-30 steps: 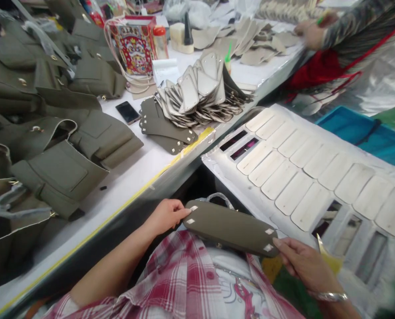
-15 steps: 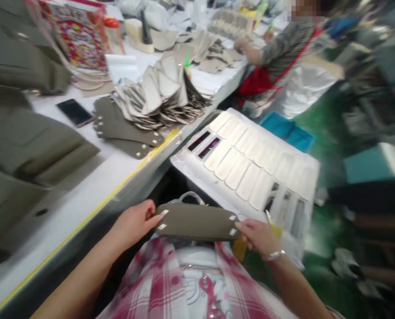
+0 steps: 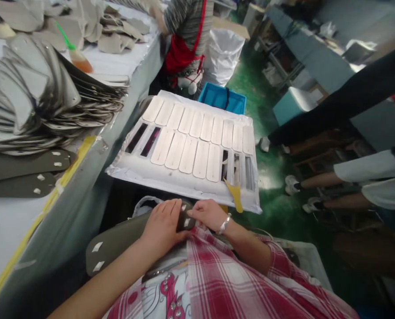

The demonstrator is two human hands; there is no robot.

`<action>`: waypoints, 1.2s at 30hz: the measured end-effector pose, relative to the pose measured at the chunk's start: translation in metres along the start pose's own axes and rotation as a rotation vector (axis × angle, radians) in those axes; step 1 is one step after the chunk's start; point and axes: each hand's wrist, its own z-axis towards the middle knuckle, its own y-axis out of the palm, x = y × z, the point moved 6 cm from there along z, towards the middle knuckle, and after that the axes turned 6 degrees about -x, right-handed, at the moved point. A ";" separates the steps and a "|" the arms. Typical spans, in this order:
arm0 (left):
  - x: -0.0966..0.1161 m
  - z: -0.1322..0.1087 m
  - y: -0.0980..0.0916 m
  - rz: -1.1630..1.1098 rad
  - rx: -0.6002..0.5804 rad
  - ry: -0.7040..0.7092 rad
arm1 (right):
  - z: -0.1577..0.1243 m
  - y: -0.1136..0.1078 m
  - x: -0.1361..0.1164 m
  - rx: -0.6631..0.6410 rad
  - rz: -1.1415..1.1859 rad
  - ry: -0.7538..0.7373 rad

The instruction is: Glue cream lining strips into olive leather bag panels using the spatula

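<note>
Green-painted factory floor is stretching [image 3: 270,97] past a long white bench [image 3: 4,230], and an olive leather bag panel [image 3: 117,246] is lying just in front of the person's red plaid shirt [image 3: 213,274], near the lower edge of a white board [image 3: 184,186]. Its white corner patches [image 3: 97,247] are showing at the end nearest the left arm. The left hand [image 3: 162,226] is pressing down over the panel's other end, closing around it, while the right hand [image 3: 209,215], wearing a silver bracelet [image 3: 224,223], is pinching the tip from beside it. Pale rounded strips [image 3: 187,146] are lying in rows on the board, with a yellow plastic scraper [image 3: 235,197] resting at its lower edge. Left of the board, a heap of pale-backed panels [image 3: 51,102] and flat olive panels [image 3: 24,161] are sitting on the bench. Beyond the board, a blue crate [image 3: 222,97] is sitting on the floor near a co-worker in a striped sleeve and red apron [image 3: 184,26], and to its right, seated people's legs [image 3: 323,190] are showing.
</note>
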 end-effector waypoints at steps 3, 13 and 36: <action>-0.001 0.006 0.002 0.018 -0.002 -0.002 | 0.004 -0.003 0.004 -0.032 0.023 -0.002; 0.009 0.009 0.002 0.071 0.052 0.007 | 0.007 -0.007 0.009 -0.077 -0.043 -0.070; -0.021 -0.046 -0.051 -0.075 0.249 -0.100 | 0.015 -0.016 0.000 0.164 -0.439 -0.241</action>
